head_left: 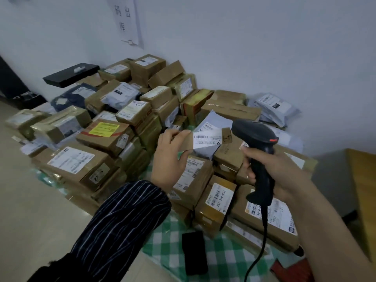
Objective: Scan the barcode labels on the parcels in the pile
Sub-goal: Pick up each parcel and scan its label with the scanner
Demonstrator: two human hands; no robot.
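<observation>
Dozens of parcels point(105, 137) are heaped against the white wall, mostly taped brown cardboard boxes with white labels, plus some crinkly grey poly mailers point(274, 108) at the far right. One box wears a yellow sticker point(104, 129). In a striped sleeve point(118, 224), the left hand point(171, 157) pinches a thin flat cardboard parcel point(205, 139) by one end, up over the pile, with its barcode label point(203, 137) facing up. The right hand point(274, 171) is wrapped round the grip of a black pistol-shaped scanner point(258, 151), whose head is just beside that label, and the cable point(262, 241) hangs down. A green-and-white checked cloth point(213, 259) lies under the near boxes, with a flat black rectangle point(194, 253) on it
</observation>
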